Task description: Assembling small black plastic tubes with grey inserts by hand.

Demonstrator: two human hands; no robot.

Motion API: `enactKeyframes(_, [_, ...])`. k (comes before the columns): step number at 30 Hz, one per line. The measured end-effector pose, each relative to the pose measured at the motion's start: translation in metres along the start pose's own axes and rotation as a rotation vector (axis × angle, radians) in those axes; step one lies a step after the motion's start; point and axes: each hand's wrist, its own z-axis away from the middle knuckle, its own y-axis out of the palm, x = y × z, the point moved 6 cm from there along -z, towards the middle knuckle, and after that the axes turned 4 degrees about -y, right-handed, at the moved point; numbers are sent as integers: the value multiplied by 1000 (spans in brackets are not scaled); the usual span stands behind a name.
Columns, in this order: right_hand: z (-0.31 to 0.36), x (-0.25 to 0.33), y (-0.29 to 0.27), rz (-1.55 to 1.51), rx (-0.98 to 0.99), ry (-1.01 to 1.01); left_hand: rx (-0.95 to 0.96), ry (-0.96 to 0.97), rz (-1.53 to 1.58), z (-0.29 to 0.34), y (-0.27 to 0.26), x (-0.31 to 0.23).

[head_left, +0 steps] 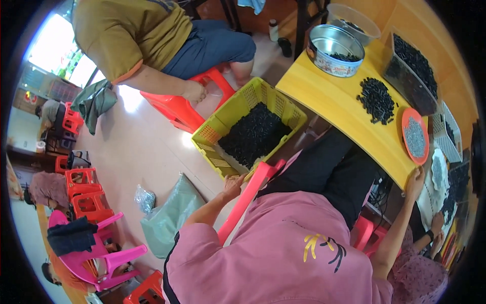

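The crate [206, 136], yellow, with slotted walls, stands low between a co-worker's stool [164, 104] and the counter [324, 83], ahead of the person and slightly left. It contains a broad bed of short black pieces [253, 134]. Judged by its load, the crate is probably heavy; its walls appear to be stiff plastic, moderately smooth and not fragile. The rim is the suitable holding point, preferably at opposite sides; the loose pieces look light and liable to slide if the crate is tipped. The left grip [233, 186] is at the near corner of the crate, fingers apparently curled over the rim, just beside the chair arm [243, 202]; the crate extends forward and right from it. The right grip [416, 180] is at the right end of the counter, well apart from the crate; the fingers are bent at the edge, but whether they are clenched cannot be told. Just beyond it lies a red plate [405, 126] of grey bits [415, 138]. Farther along the counter are a black pile [375, 101], a clear bin [405, 83], a round tin [331, 63] and a tub [374, 30]. A green bag [174, 215] and a clear packet [145, 198] rest on the floor [142, 152], left of the person.
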Motion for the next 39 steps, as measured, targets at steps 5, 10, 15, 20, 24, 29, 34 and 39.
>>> enactKeyframes(5, [-3, -5, 1, -56, 21, 5, 77, -40, -69, 22, 0, 14])
enactKeyframes(10, [-7, -3, 1, -34, -5, -17, 177, -174, -132, 48, 20, 12])
enactKeyframes(15, [1, -10, 1, 7, -36, -24, 84, -200, -110, 97, 77, 25])
enactKeyframes(20, [8, -10, -5, 33, -47, -2, -491, 135, -101, 117, 41, 18])
enactKeyframes(24, [3, 1, -2, 6, -33, -32, 153, -196, -193, 112, 39, 19])
enactKeyframes(29, [-7, -11, 1, -18, -29, -100, 143, -262, -55, 89, 22, 19])
enactKeyframes(34, [-8, -9, 3, 18, -4, -52, 177, -310, 30, 86, 14, 14])
enactKeyframes(39, [-3, -10, -2, 37, -21, -58, 89, -242, 385, 76, 49, 24])
